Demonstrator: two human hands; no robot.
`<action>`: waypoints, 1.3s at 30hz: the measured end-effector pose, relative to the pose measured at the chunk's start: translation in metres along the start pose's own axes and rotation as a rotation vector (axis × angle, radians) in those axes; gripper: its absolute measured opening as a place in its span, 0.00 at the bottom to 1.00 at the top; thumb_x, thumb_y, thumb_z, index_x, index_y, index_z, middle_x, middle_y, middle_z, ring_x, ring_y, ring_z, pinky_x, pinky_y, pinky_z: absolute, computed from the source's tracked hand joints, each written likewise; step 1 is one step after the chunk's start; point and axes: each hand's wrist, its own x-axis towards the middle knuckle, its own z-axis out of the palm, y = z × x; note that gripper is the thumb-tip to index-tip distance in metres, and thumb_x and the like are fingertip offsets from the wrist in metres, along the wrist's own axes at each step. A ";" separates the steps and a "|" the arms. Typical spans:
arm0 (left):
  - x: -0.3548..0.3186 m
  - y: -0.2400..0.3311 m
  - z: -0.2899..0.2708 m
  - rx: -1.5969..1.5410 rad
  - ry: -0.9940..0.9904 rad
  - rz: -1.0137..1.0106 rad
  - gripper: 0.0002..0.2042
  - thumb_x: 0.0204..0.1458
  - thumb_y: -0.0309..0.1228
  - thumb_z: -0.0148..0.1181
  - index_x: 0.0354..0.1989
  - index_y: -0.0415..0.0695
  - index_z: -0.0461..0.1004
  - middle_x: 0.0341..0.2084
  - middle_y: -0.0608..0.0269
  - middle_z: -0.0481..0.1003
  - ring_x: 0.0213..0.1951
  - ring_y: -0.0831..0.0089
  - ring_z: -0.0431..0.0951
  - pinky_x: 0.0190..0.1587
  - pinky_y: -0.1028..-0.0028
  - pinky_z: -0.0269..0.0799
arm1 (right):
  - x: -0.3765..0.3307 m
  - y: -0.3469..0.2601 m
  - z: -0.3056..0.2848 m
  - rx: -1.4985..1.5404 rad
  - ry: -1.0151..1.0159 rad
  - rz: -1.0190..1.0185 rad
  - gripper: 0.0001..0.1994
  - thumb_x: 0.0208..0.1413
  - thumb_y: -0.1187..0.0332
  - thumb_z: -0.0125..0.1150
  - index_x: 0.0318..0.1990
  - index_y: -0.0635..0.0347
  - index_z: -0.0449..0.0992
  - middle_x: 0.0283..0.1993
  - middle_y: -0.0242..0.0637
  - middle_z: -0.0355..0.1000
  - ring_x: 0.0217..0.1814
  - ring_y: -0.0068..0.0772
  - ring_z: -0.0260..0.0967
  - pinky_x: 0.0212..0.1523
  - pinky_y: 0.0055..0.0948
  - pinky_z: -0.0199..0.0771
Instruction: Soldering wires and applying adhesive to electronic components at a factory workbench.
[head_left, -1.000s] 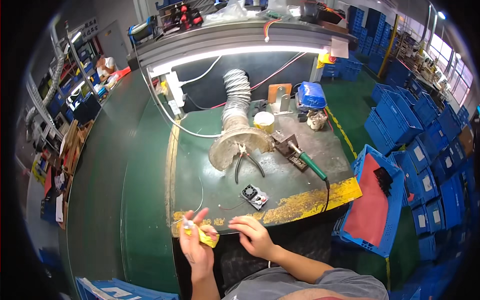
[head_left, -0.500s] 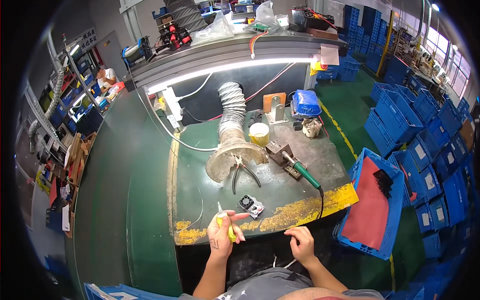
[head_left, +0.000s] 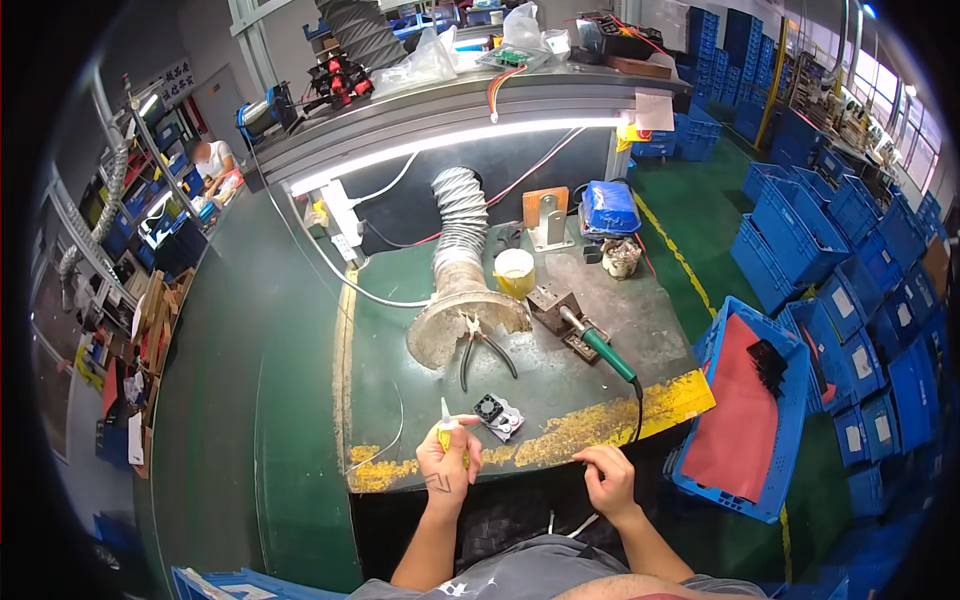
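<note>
Bottle [head_left: 445,436], yellow with a pale nozzle [head_left: 445,410], is gripped in the left hand [head_left: 446,464] over the front edge of the bench [head_left: 560,437], toward its left corner; probably light, squeezable, best held round the body. Fingers of the right hand [head_left: 609,480] curl, contents unclear.

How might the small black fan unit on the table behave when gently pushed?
The fan unit is probably stiff, judging by its square black frame. Lying flat, it would likely slide rather than roll. Being small, it may be light.

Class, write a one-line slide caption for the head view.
Left hand holds a yellow bottle nozzle-up near a small fan, pliers and soldering iron beyond.
</note>
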 end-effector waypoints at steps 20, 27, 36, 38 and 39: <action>-0.053 -0.007 -0.037 0.037 0.125 0.098 0.11 0.67 0.37 0.53 0.41 0.41 0.69 0.17 0.72 0.60 0.17 0.82 0.57 0.20 0.80 0.51 | -0.070 -0.007 0.024 0.058 -0.046 0.068 0.11 0.46 0.85 0.53 0.33 0.64 0.80 0.32 0.44 0.77 0.34 0.44 0.76 0.37 0.35 0.77; -0.053 -0.010 -0.040 -0.058 0.136 0.045 0.17 0.69 0.36 0.46 0.25 0.45 0.59 0.15 0.70 0.56 0.17 0.81 0.53 0.20 0.77 0.49 | -0.087 -0.004 0.027 0.046 -0.038 0.127 0.11 0.45 0.85 0.53 0.33 0.64 0.81 0.31 0.43 0.77 0.33 0.43 0.76 0.36 0.34 0.76; -0.060 -0.032 -0.031 0.004 0.088 -0.035 0.18 0.69 0.32 0.47 0.22 0.45 0.59 0.14 0.72 0.54 0.15 0.82 0.52 0.18 0.78 0.44 | -0.074 -0.005 0.020 0.003 -0.014 0.077 0.12 0.46 0.85 0.53 0.33 0.64 0.81 0.31 0.43 0.77 0.34 0.43 0.76 0.36 0.33 0.76; -0.059 -0.034 -0.031 0.093 0.104 -0.010 0.18 0.69 0.32 0.48 0.23 0.45 0.60 0.14 0.73 0.55 0.16 0.83 0.52 0.18 0.78 0.44 | -0.071 -0.006 0.020 0.005 -0.020 0.078 0.12 0.46 0.85 0.53 0.33 0.64 0.81 0.31 0.43 0.77 0.34 0.43 0.76 0.36 0.33 0.76; -0.060 -0.036 -0.032 0.099 0.128 -0.027 0.17 0.69 0.32 0.49 0.23 0.45 0.61 0.14 0.73 0.54 0.16 0.84 0.52 0.18 0.78 0.44 | -0.073 -0.006 0.022 0.014 -0.025 0.076 0.11 0.46 0.85 0.53 0.33 0.64 0.81 0.31 0.43 0.77 0.34 0.42 0.76 0.36 0.33 0.76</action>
